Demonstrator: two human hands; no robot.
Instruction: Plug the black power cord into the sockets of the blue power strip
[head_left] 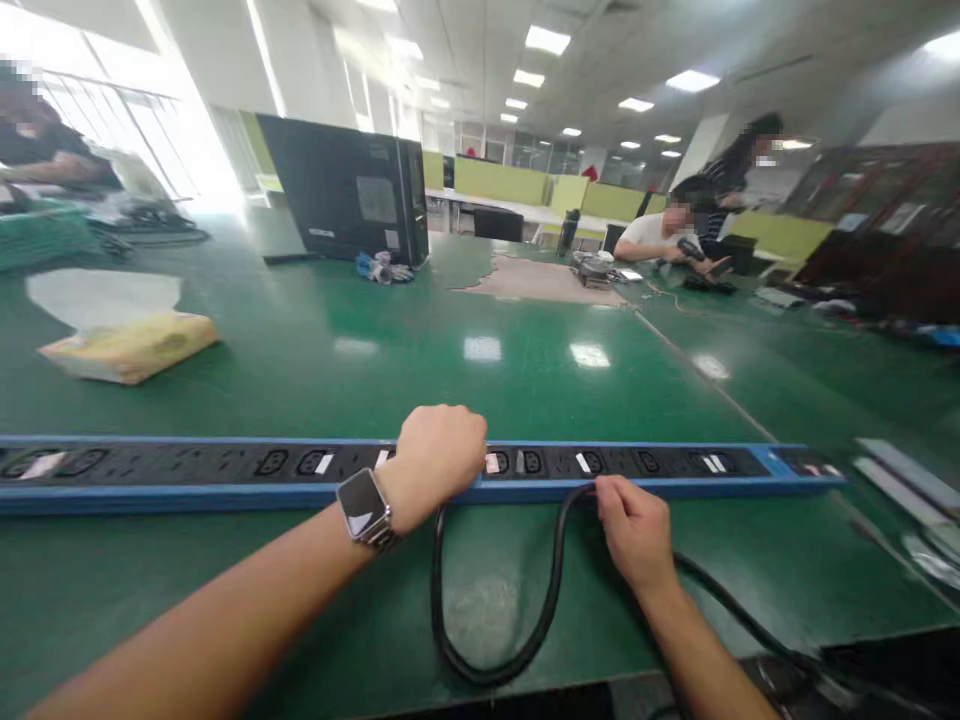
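A long blue power strip (300, 494) with a black socket face lies across the green table. My left hand (444, 450), with a watch on its wrist, is closed in a fist over the strip's middle; its fingers are turned away, so whatever is inside them is hidden. From beneath that hand a thick black cable (495, 678) hangs in a U-shaped loop in front of the strip. My right hand (636, 525) pinches this cable between thumb and fingers near the strip's front edge. Past that hand, the cable continues toward the lower right.
A yellow tissue pack (150, 345) sits at the left. Farther back stand a black computer case (352, 195) and crumpled gloves (384, 268). Metal bars (900, 485) lie at the right. A seated person (660, 235) works across the table; other people are at the far left and right.
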